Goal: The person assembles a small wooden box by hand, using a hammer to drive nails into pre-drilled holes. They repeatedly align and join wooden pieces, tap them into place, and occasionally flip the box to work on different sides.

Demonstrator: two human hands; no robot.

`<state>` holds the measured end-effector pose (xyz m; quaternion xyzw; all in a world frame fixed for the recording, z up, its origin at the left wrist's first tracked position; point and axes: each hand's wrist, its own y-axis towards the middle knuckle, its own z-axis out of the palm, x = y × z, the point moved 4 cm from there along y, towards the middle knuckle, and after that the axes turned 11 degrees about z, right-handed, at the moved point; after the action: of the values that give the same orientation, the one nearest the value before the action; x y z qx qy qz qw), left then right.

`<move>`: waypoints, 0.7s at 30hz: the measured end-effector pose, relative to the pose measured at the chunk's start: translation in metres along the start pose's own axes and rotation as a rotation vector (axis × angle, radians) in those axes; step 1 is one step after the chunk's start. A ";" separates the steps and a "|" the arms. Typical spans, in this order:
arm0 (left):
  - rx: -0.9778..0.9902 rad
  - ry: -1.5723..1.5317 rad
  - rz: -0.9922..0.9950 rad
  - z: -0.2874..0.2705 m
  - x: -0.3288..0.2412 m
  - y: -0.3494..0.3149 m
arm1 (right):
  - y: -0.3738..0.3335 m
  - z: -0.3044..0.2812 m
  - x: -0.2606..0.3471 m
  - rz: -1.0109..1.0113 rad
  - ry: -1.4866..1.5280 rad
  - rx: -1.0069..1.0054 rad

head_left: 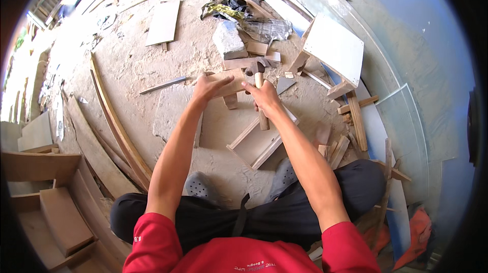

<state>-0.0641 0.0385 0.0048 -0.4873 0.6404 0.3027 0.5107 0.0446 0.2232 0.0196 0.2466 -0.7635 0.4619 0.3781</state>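
My left hand [207, 89] is closed on the left end of a short wooden board [230, 80], its thumb lying along the top face. In my right hand [265, 98] is a hammer [259, 78], gripped by its wooden handle with the dark metal head pointing away from me. The right thumb reaches to the board's right end; whether it presses on it I cannot tell. Under the board a small wooden block [231, 101] shows. A shallow wooden tray-like frame [256, 163] lies tilted on the ground below my right hand, partly covered by my forearm.
A white-topped wooden stool [335, 49] stands at the right, near glass sheets [406, 115]. Ahead lie a stone block [228, 40] and crumpled plastic [267, 30]. Long planks [117, 120] and a wooden cabinet frame [40, 166] are at the left. A metal bar [162, 84] rests nearby.
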 end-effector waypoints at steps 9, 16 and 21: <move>0.045 -0.267 -0.224 -0.006 -0.006 -0.006 | 0.011 -0.004 0.003 0.011 -0.015 -0.011; -0.033 -0.333 -0.291 0.008 -0.009 -0.003 | 0.030 -0.022 -0.002 0.064 -0.006 -0.106; -0.040 -0.572 -0.327 -0.007 -0.001 0.010 | 0.027 -0.020 -0.036 -0.010 0.098 -0.066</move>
<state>-0.0759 0.0359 0.0072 -0.4888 0.3781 0.3538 0.7021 0.0528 0.2542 -0.0178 0.2151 -0.7575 0.4461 0.4253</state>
